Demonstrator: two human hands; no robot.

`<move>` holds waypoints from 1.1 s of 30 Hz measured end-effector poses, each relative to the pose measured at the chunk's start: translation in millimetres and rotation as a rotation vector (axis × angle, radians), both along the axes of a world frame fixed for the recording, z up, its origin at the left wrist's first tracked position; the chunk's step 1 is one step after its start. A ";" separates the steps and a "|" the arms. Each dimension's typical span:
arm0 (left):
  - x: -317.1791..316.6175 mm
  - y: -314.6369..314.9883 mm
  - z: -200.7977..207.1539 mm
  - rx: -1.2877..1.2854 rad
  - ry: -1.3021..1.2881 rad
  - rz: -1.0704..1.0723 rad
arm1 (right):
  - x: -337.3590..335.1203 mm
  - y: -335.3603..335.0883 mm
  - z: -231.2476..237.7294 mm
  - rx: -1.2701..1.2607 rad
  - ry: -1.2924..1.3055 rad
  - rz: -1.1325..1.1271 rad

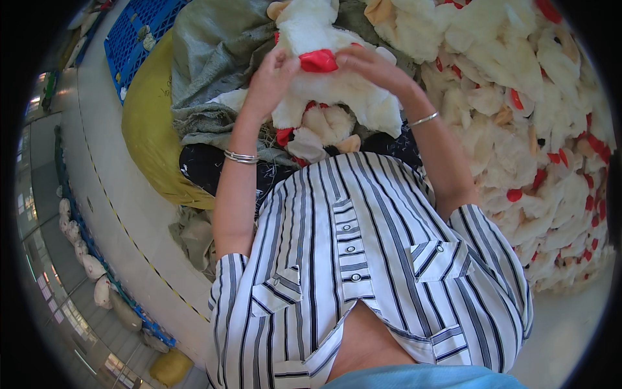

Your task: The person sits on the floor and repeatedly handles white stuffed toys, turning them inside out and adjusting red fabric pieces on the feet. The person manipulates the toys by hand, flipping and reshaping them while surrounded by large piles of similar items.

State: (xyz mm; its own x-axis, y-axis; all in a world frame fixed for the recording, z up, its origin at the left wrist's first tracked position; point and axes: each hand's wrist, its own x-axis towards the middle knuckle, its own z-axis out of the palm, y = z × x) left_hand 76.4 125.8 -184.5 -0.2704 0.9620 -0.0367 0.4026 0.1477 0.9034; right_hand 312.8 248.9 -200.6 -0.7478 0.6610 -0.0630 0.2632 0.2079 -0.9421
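The step in hand seems to be spreading the red patch (pixel 317 61) on the white plush skin (pixel 304 29); the left hand (pixel 271 78) and right hand (pixel 372 65) pinch its opposite ends. The next move likely calls for light, even finger tension.

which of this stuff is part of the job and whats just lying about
Part of the job:
- white plush piece
- its red patch, between left hand and right hand
- probably the heap of similar pieces at right

Apparently lying about:
- blue plastic pallet
- yellow sack
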 end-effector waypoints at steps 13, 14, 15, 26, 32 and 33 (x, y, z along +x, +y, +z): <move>38.6 29.1 10.7 0.291 0.651 -0.132 | -5.1 -15.9 -29.7 -0.188 0.146 -0.187; 35.9 32.8 9.0 0.256 0.589 -0.096 | -2.6 -15.4 -26.7 -0.226 0.130 -0.202; 31.4 34.4 14.2 0.220 0.530 -0.065 | -1.3 -18.3 -19.7 -0.253 0.085 -0.153; 71.0 25.8 91.9 0.291 0.146 -0.009 | -33.4 -43.7 59.6 -0.280 0.540 -0.481; 72.9 26.8 110.4 0.209 -0.250 0.073 | -15.6 -35.8 82.7 -0.252 0.655 -0.248; 68.9 34.4 108.7 0.302 -0.215 0.085 | -11.7 -38.9 94.4 -0.308 0.679 -0.175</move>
State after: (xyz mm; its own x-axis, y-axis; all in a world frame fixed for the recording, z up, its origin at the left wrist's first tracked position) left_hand 145.3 160.3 -75.7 -0.3666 0.9126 0.1808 0.1966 -0.1139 0.9738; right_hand 301.1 210.0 -106.1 -0.5742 0.8005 0.1719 -0.3889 -0.0820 -0.9176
